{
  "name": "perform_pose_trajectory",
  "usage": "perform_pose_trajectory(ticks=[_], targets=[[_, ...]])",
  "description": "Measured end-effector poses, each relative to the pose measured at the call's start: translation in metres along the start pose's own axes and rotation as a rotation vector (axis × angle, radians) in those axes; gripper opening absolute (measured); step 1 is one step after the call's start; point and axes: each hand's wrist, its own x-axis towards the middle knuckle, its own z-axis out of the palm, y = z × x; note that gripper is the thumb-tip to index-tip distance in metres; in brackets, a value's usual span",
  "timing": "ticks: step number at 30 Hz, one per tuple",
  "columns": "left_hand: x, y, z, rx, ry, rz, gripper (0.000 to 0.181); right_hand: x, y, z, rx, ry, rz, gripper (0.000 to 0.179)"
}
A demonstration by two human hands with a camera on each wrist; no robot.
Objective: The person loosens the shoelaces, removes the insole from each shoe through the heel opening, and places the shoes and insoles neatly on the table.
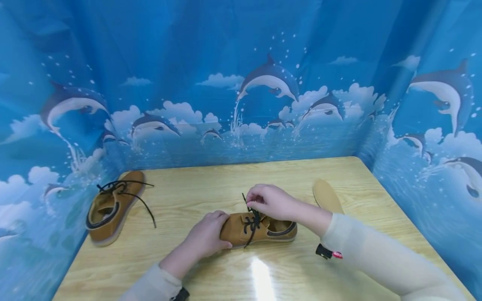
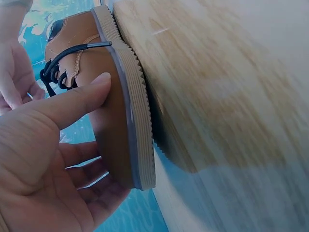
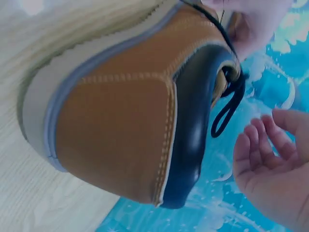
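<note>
A brown lace-up shoe (image 1: 234, 229) lies on the table, toe to the left, with a dark collar (image 3: 186, 140) around its opening. My left hand (image 1: 207, 234) grips its toe end; in the left wrist view the thumb (image 2: 89, 96) presses the near side and the fingers curl round the far side. One end of the black shoelace (image 2: 77, 48) hangs over the near side, while a lace loop (image 3: 229, 111) stands out at the tongue. Just above the laces is my right hand (image 1: 271, 201). Its fingers (image 3: 258, 135) are loosely bent, apart from the loop in the right wrist view.
At the table's left edge sits the matching brown shoe (image 1: 126, 205), its black laces (image 1: 144, 205) loose and spread. A tan insole (image 1: 326, 195) lies at the right, partly behind the right forearm. A blue dolphin-print curtain (image 1: 211, 83) borders the wooden table (image 1: 188, 188) at the back and sides.
</note>
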Motion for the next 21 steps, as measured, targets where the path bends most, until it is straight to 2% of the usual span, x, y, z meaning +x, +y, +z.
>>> perform_pose_trajectory(ticks=[7,10,17,21], targets=[[0.001,-0.002,0.001,-0.006,0.008,0.015,0.080,-0.019,-0.010,0.018,-0.260,-0.080,-0.264,0.003],[0.002,-0.003,0.003,-0.008,0.006,0.012,0.081,-0.023,-0.011,0.023,-0.401,-0.101,-0.337,0.006],[0.003,-0.003,0.002,-0.003,0.011,0.016,0.080,-0.025,-0.010,0.032,-0.657,-0.085,-0.416,0.009],[0.003,-0.002,0.001,0.002,0.012,0.017,0.080,-0.027,-0.012,0.035,-0.768,-0.074,-0.414,0.009]])
